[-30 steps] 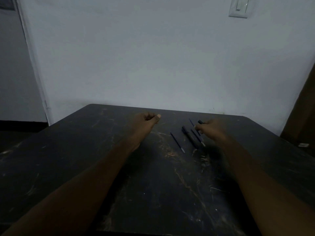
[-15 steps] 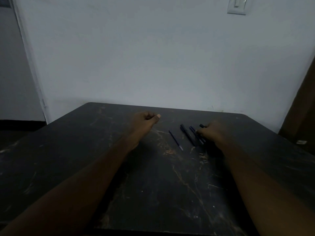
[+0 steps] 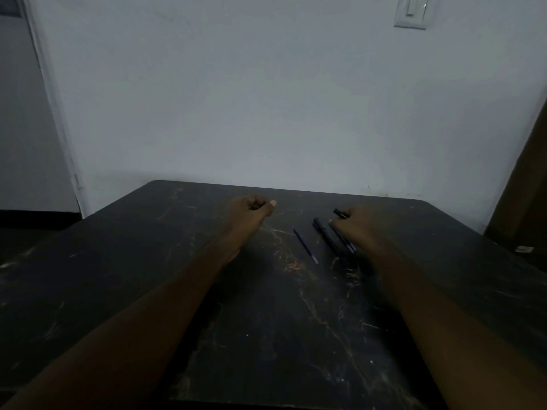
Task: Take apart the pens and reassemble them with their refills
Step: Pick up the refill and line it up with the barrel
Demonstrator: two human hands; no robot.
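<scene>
A thin pen refill [image 3: 305,246] lies alone on the dark scratched table [image 3: 148,261], slanting toward me. To its right lies a black pen barrel [image 3: 327,236], with another thin dark piece [image 3: 344,242] close beside it. My right hand [image 3: 353,224] rests over the far ends of these parts, fingers curled. A short black pen piece [image 3: 339,213] sticks out from under its fingers. My left hand [image 3: 251,213] rests on the table to the left as a loose fist, with nothing visible in it.
The table's far edge meets a pale wall. A light switch [image 3: 411,11] sits high on the wall at the right. A dark brown door or panel [image 3: 524,187] stands at the right edge. A small pale object [image 3: 524,249] lies beyond the table's right side.
My right hand has shifted slightly over the pen parts, and the short black piece now shows more clearly past its fingers. My left hand has stayed still.
</scene>
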